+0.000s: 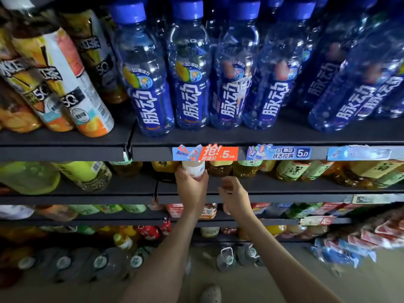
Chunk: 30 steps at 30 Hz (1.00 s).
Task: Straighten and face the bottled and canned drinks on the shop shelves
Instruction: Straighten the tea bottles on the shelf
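My left hand (190, 189) grips a pale bottle with a white label (194, 168) at the front of the second shelf (284, 186), just under the price strip. Its top is hidden behind the upper shelf edge. My right hand (232, 194) hovers just to the right of it, fingers loosely curled and holding nothing. Amber tea bottles with yellow and green labels (290, 170) stand along the same shelf on both sides.
The top shelf (262, 136) carries a row of blue-capped blue bottles (192, 68) and, at the left, tilted yellow-and-white tea bottles (72, 79). Lower shelves hold mixed drinks and cartons. Large water jugs (109, 263) stand on the floor; snack packets (360, 237) hang at the right.
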Available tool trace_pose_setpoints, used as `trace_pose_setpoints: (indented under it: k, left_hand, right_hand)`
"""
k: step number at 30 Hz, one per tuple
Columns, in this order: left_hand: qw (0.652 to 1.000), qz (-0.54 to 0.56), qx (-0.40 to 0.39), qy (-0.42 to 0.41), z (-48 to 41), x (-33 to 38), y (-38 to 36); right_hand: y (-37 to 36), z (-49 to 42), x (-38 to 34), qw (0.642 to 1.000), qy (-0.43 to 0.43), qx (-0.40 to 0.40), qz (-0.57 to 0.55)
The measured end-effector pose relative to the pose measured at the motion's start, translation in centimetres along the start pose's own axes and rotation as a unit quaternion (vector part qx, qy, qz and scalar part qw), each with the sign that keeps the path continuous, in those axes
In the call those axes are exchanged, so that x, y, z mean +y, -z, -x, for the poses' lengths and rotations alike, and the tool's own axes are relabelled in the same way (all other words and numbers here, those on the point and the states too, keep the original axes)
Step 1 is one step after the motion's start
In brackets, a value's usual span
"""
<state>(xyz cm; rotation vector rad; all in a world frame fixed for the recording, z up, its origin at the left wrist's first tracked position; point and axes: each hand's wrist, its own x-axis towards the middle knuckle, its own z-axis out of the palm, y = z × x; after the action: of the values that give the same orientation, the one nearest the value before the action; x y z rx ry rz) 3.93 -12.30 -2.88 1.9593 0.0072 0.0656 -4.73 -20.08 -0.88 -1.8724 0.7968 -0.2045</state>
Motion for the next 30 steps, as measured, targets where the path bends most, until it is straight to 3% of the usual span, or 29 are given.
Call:
trace_pose_setpoints:
  k: [6,13,19,23,30]
  left_hand:
    - [0.993,0.041,-0.101,-0.040,3.9,-2.2,3.3]
    - [0.969,-0.073,-0.212,-0.102,12.7,0.8,6.0]
    - [0.917,-0.150,-0.307,-0.206,19.7,5.4,2.6]
    - [0.897,-0.120,-0.367,-0.214,22.8,8.1,-0.6]
    - [0.858,-0.099,-0.463,-0.196,23.2,10.5,-7.5]
  right_hand:
    - [1.1,3.2,0.4,0.999,-0.010,-0.035,-0.023]
    - [4.9,10.1,2.3,0.997,0.036,-0.068,-0.030]
    - [12.0,15.1,5.3,0.997,0.016,0.033,-0.074]
    - [16.4,15.7,7.2,0.994,0.011,0.103,-0.043]
    - [22.3,12.5,10.3,0.976,-0.035,0.199,-0.085]
